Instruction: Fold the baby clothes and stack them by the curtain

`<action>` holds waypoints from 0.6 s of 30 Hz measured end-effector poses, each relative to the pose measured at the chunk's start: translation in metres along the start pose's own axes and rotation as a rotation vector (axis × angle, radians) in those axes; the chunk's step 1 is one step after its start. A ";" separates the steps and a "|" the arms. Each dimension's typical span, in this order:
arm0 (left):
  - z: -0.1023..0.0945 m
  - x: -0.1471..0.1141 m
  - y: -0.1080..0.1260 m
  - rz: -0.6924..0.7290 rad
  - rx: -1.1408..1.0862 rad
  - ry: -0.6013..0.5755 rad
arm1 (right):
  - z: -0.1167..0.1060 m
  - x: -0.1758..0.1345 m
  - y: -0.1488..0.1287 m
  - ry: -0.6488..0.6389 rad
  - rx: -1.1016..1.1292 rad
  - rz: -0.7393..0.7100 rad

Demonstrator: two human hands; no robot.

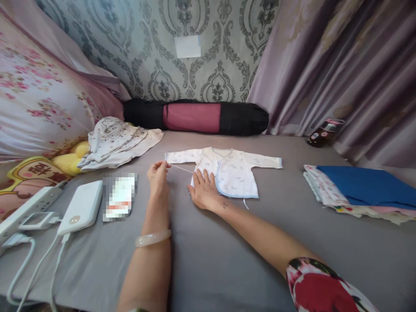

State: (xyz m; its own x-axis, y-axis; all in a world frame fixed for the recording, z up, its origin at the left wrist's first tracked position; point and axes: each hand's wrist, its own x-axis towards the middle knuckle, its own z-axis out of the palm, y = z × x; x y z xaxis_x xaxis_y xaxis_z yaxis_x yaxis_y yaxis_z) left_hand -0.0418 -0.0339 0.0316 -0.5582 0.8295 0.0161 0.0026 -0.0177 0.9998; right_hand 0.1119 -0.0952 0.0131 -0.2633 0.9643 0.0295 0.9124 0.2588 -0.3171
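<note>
1. While the left hand (pixel 158 173) pinches a thin white tie (pixel 182 168) between thumb and fingertips, the right hand (pixel 204 190) lies palm down, fingers spread, on the left front of a small white shirt (pixel 235 175).
2. The shirt rests on a gray sheet (pixel 227 268), ahead of the forearms, with both sleeves stretched out left and right and its blue-trimmed hem on the near side. The tie runs taut from the right hand's fingertips to the left hand, just below the left cuff.
3. A second tie (pixel 246 203) (short and slightly curled) trails from the hem toward the near side.
4. A pale bangle (pixel 153 238) circles the left forearm; a floral sleeve (pixel 325 286) covers the right arm near the elbow.
5. On the left lie a white power bank (pixel 82 206) with a cable plugged in, a power strip (pixel 35 206) and a flat item (pixel 120 197), perhaps a phone, though it is too pixelated to be sure.
6. Farther left sits a heap of patterned cloth (pixel 117 145) beside a yellow plush (pixel 69 160).
7. Along the far wall stretches a black and maroon roll (pixel 191 117).
8. At right, blue fabric (pixel 367 184) tops a folded stack, with a dark bottle (pixel 321 134) beyond it.
</note>
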 end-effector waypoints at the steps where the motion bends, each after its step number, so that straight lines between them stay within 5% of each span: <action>1: 0.000 0.001 0.000 0.015 -0.001 0.018 | 0.000 -0.003 -0.002 0.000 0.002 0.000; 10: 0.007 -0.006 0.005 0.171 -0.064 0.079 | -0.009 -0.046 -0.021 -0.117 0.082 -0.115; 15: 0.017 -0.012 0.009 0.357 0.006 -0.052 | -0.029 -0.051 -0.011 -0.216 0.227 -0.254; 18: 0.023 -0.017 0.014 0.447 0.138 -0.160 | -0.043 -0.032 0.016 -0.128 0.543 -0.229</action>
State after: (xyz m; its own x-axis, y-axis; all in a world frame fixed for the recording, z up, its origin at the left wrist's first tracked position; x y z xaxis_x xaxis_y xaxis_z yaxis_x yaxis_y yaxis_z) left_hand -0.0132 -0.0349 0.0452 -0.3428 0.8333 0.4338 0.3285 -0.3263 0.8864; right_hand 0.1484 -0.1199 0.0475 -0.5007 0.8642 0.0501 0.5464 0.3604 -0.7560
